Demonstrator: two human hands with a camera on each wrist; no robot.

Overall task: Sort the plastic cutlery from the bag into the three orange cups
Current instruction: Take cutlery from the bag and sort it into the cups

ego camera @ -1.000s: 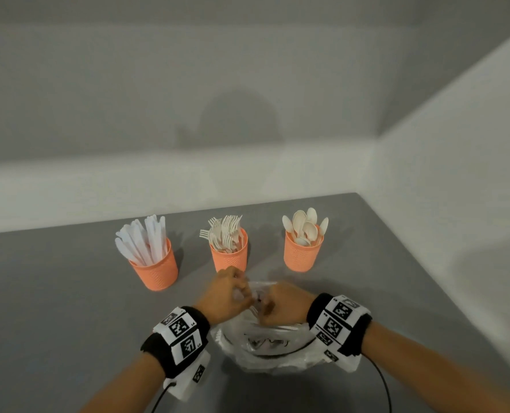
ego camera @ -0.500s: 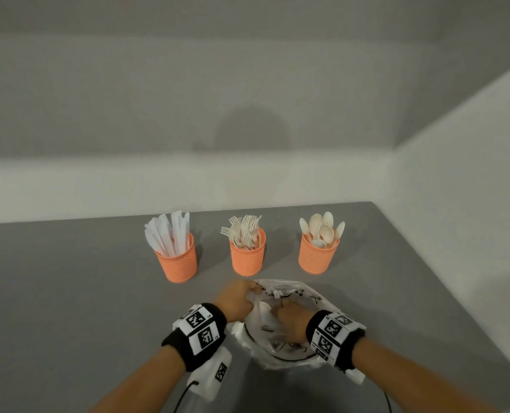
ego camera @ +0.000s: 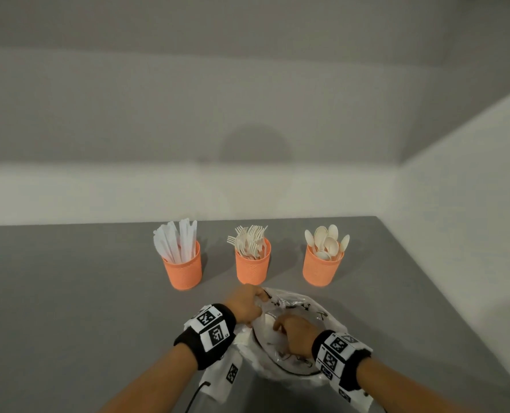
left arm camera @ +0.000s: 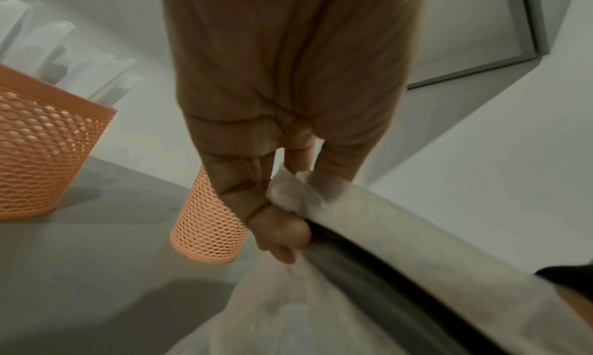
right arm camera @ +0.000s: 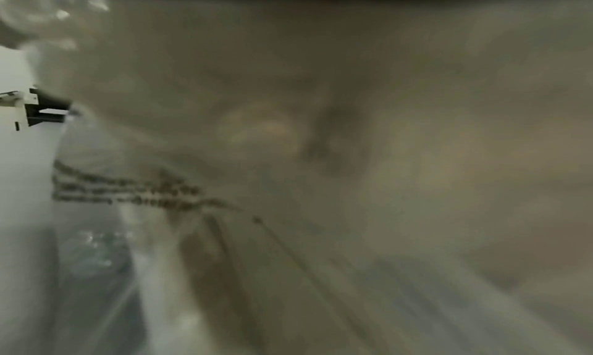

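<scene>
My right hand (ego camera: pixel 295 335) is sunk inside the crinkled clear plastic bag (ego camera: pixel 304 308) on the grey worktop (ego camera: pixel 68 293); I cannot tell its grip, my right wrist view being blur. The left wrist view shows my left hand (left arm camera: pixel 282 173) pinching the bag's rim. Beyond stand three orange mesh cups (ego camera: pixel 252 265).

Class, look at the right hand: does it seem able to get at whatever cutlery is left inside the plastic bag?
Probably yes. The left hand holds the plastic bag open at its rim, and the right hand is reaching into the mouth. What it touches inside is hidden.
</scene>
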